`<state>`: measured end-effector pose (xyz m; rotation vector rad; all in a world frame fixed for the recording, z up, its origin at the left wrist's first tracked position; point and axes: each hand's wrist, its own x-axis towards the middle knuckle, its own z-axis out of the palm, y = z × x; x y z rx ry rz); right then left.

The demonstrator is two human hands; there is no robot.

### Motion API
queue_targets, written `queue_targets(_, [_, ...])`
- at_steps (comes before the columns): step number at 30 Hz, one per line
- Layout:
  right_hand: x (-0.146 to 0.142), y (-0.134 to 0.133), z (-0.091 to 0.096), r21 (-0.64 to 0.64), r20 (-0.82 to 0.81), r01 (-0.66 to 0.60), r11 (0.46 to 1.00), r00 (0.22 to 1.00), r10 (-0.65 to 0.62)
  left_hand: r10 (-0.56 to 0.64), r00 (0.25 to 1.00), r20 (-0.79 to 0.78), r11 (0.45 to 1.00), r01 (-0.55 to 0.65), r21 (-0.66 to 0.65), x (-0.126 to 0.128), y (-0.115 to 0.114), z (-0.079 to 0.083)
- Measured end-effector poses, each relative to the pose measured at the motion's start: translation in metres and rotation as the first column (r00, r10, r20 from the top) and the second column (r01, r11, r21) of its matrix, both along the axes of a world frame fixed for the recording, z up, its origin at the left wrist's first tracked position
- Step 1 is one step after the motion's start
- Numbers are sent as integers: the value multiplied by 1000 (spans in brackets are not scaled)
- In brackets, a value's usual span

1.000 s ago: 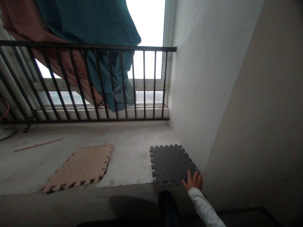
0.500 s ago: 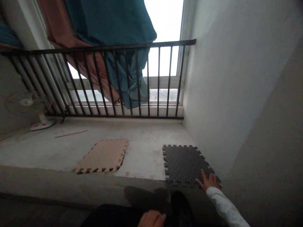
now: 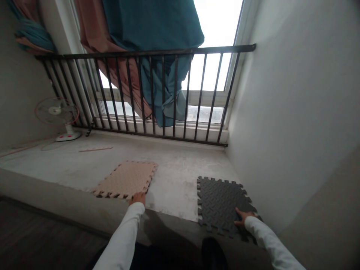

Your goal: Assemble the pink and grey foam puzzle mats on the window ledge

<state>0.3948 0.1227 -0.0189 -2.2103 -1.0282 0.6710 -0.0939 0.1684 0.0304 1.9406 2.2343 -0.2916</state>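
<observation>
Left hand point(image 3: 137, 198): at the near right corner of the beige mat point(image 3: 128, 179), touching its toothed edge; the fingers lie close together, and whether they are closed on the mat cannot be told.
Right hand point(image 3: 244, 218): on the near right part of the dark grey mat point(image 3: 221, 202), with thumb and one finger parted over its surface; the other fingers are hard to make out, so whether they have hold of the edge cannot be told.
Beige mat: flat on the pale ledge point(image 3: 174, 187), its near side along the ledge's front edge.
Dark grey mat: to the right of the beige mat, a bare strip of ledge between the two; its near side juts out past the front edge, and its right side runs near the wall point(image 3: 284, 97).
Sleeves point(image 3: 120, 240): white, covering both arms down to the wrists.
Stick point(image 3: 95, 149): thin and reddish, lying on the ledge beyond the beige mat.
Fan point(image 3: 54, 110): standing at the far left end of the ledge, with a white base and a pinkish guard.
Railing point(image 3: 225, 49): dark bars along the back of the ledge, in front of the window point(image 3: 221, 18).
Curtain point(image 3: 157, 22): teal and pink, hanging behind the bars, bunched at its lower end.
</observation>
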Motion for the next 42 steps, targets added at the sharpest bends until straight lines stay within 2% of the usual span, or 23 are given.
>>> queue_targets(4, [1, 1, 0, -130, 80, -121, 984, 988, 132, -6, 1000, -16, 998, 7, 62, -11, 12, -12])
queue_targets(11, [0, 4, 3, -258, 189, -207, 944, 947, 260, -85, 994, -75, 994, 90, 60, -16, 32, -13])
queue_targets(14, [-1, 8, 6, -362, 229, -245, 899, 912, 341, -51, 997, -56, 998, 53, 36, -16, 35, -8])
queue_targets(20, [-6, 10, 15, -562, 288, -308, 767, 797, 531, 3, 1000, -23, 999, -2, 41, -11, 38, 0])
queue_targets(23, [-9, 8, 19, -621, 307, -315, 718, 745, 592, -40, 999, -10, 995, 41, 91, 13, 35, 4])
queue_targets(25, [-12, 6, 23, -644, 317, -314, 697, 720, 618, -112, 994, 8, 986, 110, 128, 44, 29, 7])
queue_targets(27, [-14, 6, 27, -657, 324, -315, 685, 703, 633, -242, 968, 71, 958, 227, 175, 85, 17, 8])
queue_targets(29, [-17, 5, 31, -664, 326, -315, 679, 695, 641, -410, 886, 218, 903, 361, 232, 128, 1, 5])
queue_targets(31, [-19, 5, 34, -670, 327, -311, 674, 691, 644, -499, 800, 333, 864, 433, 255, 167, -18, -3])
queue_targets(33, [-22, 4, 36, -678, 328, -306, 669, 688, 647, -550, 739, 389, 835, 495, 240, 193, -33, -13])
queue_targets(36, [-24, 3, 38, -690, 333, -292, 662, 684, 649, -586, 708, 393, 803, 573, 166, 208, -44, -26])
queue_targets(39, [-24, 3, 37, -693, 338, -282, 664, 686, 644, -599, 709, 372, 785, 612, 97, 201, -41, -34])
queue_targets(42, [-22, 3, 35, -680, 343, -279, 678, 696, 631, -590, 716, 374, 791, 606, 87, 193, -36, -40])
